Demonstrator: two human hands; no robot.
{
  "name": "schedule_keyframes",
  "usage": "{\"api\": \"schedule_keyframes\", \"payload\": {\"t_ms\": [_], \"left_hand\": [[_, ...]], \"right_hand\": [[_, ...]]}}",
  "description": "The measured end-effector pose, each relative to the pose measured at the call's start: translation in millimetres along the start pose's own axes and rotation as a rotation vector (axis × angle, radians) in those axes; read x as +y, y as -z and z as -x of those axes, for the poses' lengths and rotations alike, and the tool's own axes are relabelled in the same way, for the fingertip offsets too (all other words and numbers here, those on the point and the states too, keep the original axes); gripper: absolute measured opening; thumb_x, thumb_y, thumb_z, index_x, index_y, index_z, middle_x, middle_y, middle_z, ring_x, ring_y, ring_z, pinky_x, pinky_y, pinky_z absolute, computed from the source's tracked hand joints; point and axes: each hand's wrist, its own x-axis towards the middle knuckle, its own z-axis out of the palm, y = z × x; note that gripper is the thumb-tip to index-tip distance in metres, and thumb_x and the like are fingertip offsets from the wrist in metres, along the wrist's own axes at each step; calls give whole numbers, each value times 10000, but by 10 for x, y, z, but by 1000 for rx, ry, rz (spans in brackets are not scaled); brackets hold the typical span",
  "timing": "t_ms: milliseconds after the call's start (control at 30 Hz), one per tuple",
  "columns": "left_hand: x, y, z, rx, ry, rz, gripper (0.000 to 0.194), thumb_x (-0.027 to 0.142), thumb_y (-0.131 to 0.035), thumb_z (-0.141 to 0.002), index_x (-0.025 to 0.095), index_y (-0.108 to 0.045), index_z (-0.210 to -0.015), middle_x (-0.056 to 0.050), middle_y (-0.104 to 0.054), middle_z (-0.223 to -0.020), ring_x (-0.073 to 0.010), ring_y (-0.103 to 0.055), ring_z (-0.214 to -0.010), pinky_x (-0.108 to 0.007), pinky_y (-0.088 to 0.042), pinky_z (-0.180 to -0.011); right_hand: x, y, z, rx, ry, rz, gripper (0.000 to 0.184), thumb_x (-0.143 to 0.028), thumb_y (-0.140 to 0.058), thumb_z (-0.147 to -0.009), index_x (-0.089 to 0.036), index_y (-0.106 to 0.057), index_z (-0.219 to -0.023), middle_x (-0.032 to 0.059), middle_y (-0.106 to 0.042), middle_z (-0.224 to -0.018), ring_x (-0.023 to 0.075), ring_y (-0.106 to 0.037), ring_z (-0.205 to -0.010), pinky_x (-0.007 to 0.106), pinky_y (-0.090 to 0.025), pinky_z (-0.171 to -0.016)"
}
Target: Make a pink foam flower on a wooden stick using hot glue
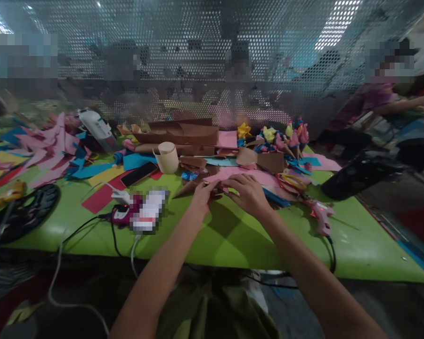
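Observation:
My left hand [201,193] and my right hand [247,192] meet near the middle of the green table. Their fingers are bent and pinched around a piece of brown paper [189,187], whose pointed end sticks out left of my left hand. Part of this paper is hidden by the fingers. Behind my hands lies pink paper [259,177], which my right hand overlaps in view. A small crinkled blue piece [190,176] sits just beyond my left hand. Scissors [292,183] with yellow and red handles rest to the right of my right hand.
A pink glue gun [322,219] with a cord lies at right, near a dark cylindrical object [362,174]. Paper flowers [289,136] and a brown paper roll [178,134] stand behind. At left are a phone [149,210], a power strip [122,214] and pink cut paper [53,146].

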Motion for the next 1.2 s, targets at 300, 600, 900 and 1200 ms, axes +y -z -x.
{"api": "schedule_keyframes", "payload": {"t_ms": [300,600,900,1200], "left_hand": [[-244,27,383,-70,65,-101,271,258,-840,-630,147,-644,-782,-34,-708,-695,-137,-661,-581,-237,-505,-556],[-139,406,703,34,-322,-821,256,205,-750,-725,193,-673,-969,-36,-665,-815,-166,-629,-725,-282,-487,-697],[-312,183,707,-340,-620,-1455,320,73,-624,-794,242,-700,-1055,-78,-684,-1127,-270,-569,-1100,-411,-396,-994],[-262,132,655,-355,-592,-1752,237,178,-647,-848,225,-627,-1079,-51,-651,-1129,-224,-558,-1094,-373,-436,-951]], "right_hand": [[-197,53,518,32,-41,-33,240,-293,-532,-958,-295,-734,-1088,74,-729,-993,239,-619,-909,402,-443,-835],[-192,-18,853,-67,-62,-85,218,-249,-548,-945,-258,-751,-1024,67,-751,-931,224,-642,-835,364,-435,-739],[-168,-8,886,-97,-113,-87,244,-80,-584,-819,-237,-738,-925,45,-754,-906,222,-633,-855,348,-426,-760],[-187,20,920,-139,-173,-103,162,-174,-636,-850,-230,-730,-969,58,-740,-943,221,-623,-873,341,-429,-767]]}}
